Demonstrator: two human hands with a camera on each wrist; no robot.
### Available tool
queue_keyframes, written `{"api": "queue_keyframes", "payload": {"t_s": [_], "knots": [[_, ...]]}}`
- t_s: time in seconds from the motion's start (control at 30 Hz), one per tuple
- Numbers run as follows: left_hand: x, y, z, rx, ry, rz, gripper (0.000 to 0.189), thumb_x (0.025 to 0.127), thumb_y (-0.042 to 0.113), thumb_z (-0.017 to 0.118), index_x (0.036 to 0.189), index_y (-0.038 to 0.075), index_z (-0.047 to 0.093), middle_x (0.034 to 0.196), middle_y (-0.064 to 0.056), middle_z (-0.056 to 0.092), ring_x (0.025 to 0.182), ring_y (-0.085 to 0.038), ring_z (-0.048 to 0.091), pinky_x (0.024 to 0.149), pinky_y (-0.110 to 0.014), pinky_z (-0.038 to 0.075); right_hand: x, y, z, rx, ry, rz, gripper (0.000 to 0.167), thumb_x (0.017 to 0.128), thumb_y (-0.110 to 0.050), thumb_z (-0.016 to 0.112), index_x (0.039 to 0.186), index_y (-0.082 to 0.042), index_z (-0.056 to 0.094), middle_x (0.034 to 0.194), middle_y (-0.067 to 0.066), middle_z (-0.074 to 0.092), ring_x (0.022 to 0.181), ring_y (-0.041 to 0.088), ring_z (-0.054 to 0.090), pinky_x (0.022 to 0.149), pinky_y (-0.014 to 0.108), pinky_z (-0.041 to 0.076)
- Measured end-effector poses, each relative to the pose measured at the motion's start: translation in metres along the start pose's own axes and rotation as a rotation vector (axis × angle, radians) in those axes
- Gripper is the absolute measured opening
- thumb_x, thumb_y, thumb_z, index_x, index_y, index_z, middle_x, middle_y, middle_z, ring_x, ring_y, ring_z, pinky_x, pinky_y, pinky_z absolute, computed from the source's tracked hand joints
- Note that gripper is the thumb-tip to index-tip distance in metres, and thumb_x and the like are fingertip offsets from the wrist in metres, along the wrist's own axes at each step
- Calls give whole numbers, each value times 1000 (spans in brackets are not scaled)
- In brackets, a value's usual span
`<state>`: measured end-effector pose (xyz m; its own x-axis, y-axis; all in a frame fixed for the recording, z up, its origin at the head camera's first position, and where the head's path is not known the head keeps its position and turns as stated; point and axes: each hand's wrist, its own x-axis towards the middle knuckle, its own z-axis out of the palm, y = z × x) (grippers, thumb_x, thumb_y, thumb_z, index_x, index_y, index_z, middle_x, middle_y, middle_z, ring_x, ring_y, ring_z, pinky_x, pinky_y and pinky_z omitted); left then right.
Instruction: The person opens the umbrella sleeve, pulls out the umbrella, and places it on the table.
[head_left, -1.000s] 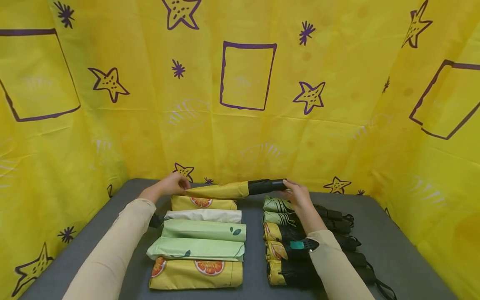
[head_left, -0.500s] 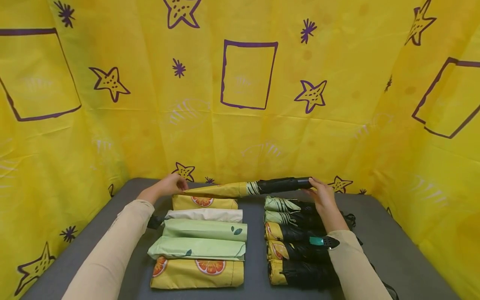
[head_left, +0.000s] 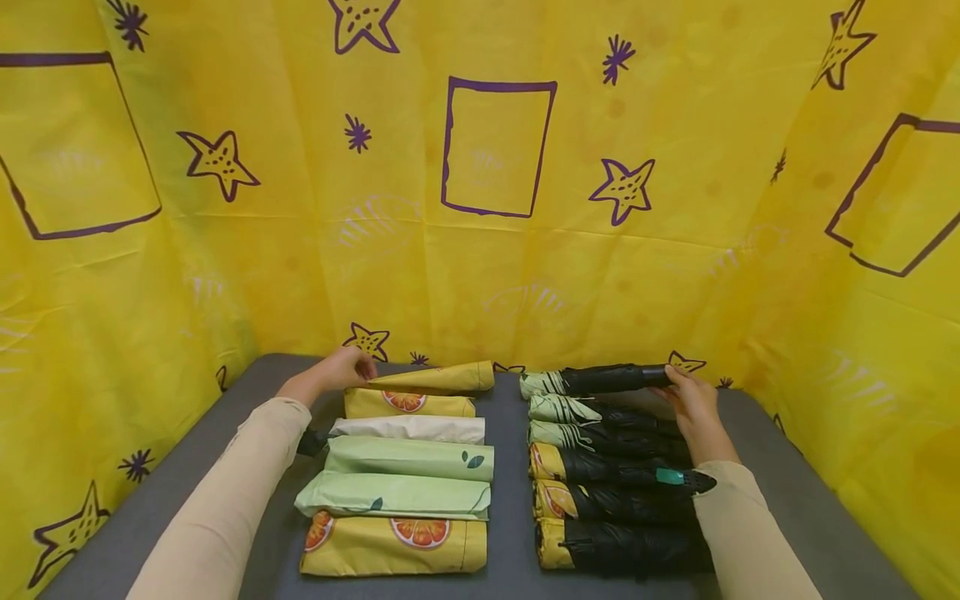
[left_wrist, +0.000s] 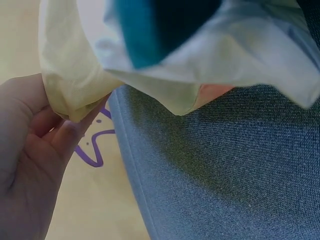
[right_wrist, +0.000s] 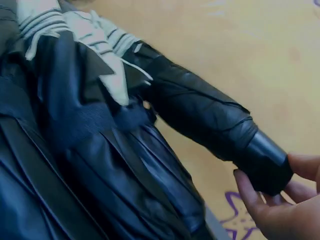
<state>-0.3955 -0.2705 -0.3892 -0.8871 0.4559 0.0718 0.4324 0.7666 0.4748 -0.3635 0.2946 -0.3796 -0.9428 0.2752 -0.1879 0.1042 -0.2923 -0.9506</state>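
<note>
At the back of the table my left hand [head_left: 332, 373] pinches the closed end of a yellow fabric umbrella sleeve [head_left: 442, 379]; in the left wrist view its pale corner [left_wrist: 75, 95] sits between thumb and fingers. My right hand [head_left: 697, 412] grips the black handle of a folded umbrella [head_left: 603, 380], black with a light green striped tip. This umbrella is wholly out of the sleeve, with a gap between them. In the right wrist view, fingers and thumb surround the handle's end [right_wrist: 267, 160]. The umbrella lies level, just behind a row of others.
Left of centre, several flat sleeves lie stacked front to back: yellow with orange slices [head_left: 393, 546], light green [head_left: 412, 458] and white [head_left: 408, 430]. On the right lie several folded black umbrellas [head_left: 630, 546]. A yellow curtain [head_left: 480, 275] surrounds the grey table [head_left: 513, 500].
My right hand has moved right, drawing the umbrella out of the yellow sleeve; its green striped tip has come free. My left hand has stayed nearly still, holding the sleeve's end.
</note>
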Motion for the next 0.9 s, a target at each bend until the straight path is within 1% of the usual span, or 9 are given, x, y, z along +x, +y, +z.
{"api": "queue_keyframes", "payload": {"t_s": [0.07,0.17,0.23,0.33,0.4,0.53,0.57,0.7,0.9], "knots": [[0,1,0,-1,-2,1,8,83,-8,64,88,-6,69,83,-17,68,76,-21,63,68,-33,55,2,0,-8,-34,-52,29,63,100,-16,50,154,-2,20,138,3,39,87,-1,59,95,22,53],[1,2,-1,-2,-8,-10,9,83,-9,63,89,-5,70,84,-17,69,77,-21,63,69,-33,55,5,0,-18,-80,-131,57,67,100,-18,49,154,-4,13,159,11,16,95,-1,53,98,20,51],[2,2,-1,-4,-11,-11,10,83,-9,63,89,-6,69,84,-17,69,77,-21,63,68,-33,55,7,1,-23,-95,-161,68,68,100,-20,50,154,-5,12,163,11,4,98,-1,53,98,19,51],[3,1,0,-13,-11,-12,10,83,-10,62,89,-6,69,83,-17,68,76,-20,63,68,-33,54,9,4,-28,-154,-161,59,68,100,-22,51,154,-3,15,162,13,7,103,3,54,99,20,50],[3,0,1,-17,-12,-2,10,82,-10,62,88,-6,69,83,-17,68,76,-20,63,68,-33,54,9,7,-31,-249,-147,28,64,101,-23,48,153,-1,17,162,15,10,121,16,53,107,27,46],[4,-1,1,-22,-16,-7,11,82,-10,62,88,-5,69,83,-16,68,76,-20,63,68,-32,54,8,16,-34,-529,-53,-91,54,105,-23,40,150,3,29,161,24,16,147,38,24,119,47,30],[5,-1,1,-20,-16,-14,11,82,-10,62,89,-5,69,83,-16,68,76,-19,63,68,-32,54,8,19,-34,-596,-34,-128,52,105,-23,39,149,5,30,159,27,18,147,42,20,119,51,28],[5,-1,1,-18,-16,-42,10,83,-7,64,91,-4,69,85,-15,68,78,-20,63,69,-32,54,9,26,-30,-767,19,-212,49,106,-22,35,146,7,37,150,35,30,138,50,31,112,59,33],[2,2,0,-34,-14,-72,17,85,1,70,101,-5,69,93,-18,69,84,-24,63,71,-34,54,14,29,-29,-891,-49,-173,45,105,-16,34,142,9,40,145,36,33,133,53,34,109,61,35]]}}
